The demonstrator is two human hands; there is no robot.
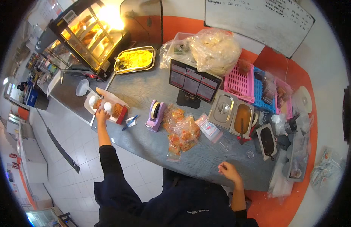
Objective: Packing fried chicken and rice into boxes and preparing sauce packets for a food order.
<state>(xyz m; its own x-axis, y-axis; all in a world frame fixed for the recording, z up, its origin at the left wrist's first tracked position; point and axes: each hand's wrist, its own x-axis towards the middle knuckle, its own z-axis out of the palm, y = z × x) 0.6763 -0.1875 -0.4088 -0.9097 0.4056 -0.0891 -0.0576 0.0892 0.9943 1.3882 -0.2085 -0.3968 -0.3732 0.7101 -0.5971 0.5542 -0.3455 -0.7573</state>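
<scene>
My left hand (102,115) is at the near side of two open paper food boxes, its fingers against the red-sided box (122,115). Whether the fingers grip its edge is hard to make out. White rice mounds (107,107) and browned fried chicken pieces (117,110) fill the boxes. Beyond them lies a translucent plastic scoop (83,87), its handle reaching toward the rice. My right hand (229,171) hovers by the counter's front edge with curled fingers and nothing visible in them. Zip bags of orange-flecked food (182,132) lie between my hands, beside a purple tape dispenser (156,115).
A lit glass food warmer (87,37) and a metal tray of yellow food (135,59) stand at the back left. A tablet screen (193,81) rises mid-counter. To the right are a lidded steel pan (223,108), a sauce pan (243,119) and a pink basket (240,85).
</scene>
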